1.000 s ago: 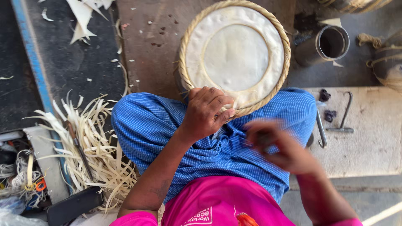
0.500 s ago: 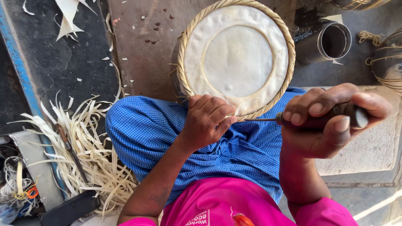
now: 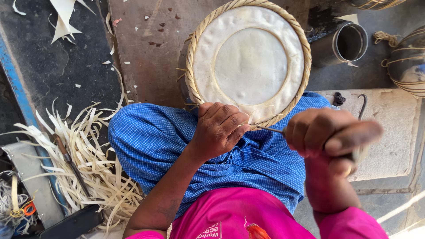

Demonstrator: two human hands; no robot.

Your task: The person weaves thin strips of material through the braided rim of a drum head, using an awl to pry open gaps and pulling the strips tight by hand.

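Observation:
A round basket base (image 3: 248,62) with a pale flat face and a woven cane rim rests against my knees, which are covered by blue checked cloth (image 3: 177,146). My left hand (image 3: 219,128) grips the near rim of the basket, fingers curled over the cane. My right hand (image 3: 330,137) is raised close to the camera, blurred, fist closed on the handle of a thin pointed tool (image 3: 272,129). The tool's metal tip reaches the rim beside my left fingers.
A heap of pale cane strips (image 3: 84,155) lies at the left with a knife-like tool (image 3: 66,157) in it. A metal cup (image 3: 343,44) stands at upper right, a cane-wrapped pot (image 3: 409,62) at far right, a concrete slab (image 3: 389,132) below them.
My right hand went from blurred motion near my lap to up close by the camera, holding the thin tool against the rim. My left hand kept its grip on the basket.

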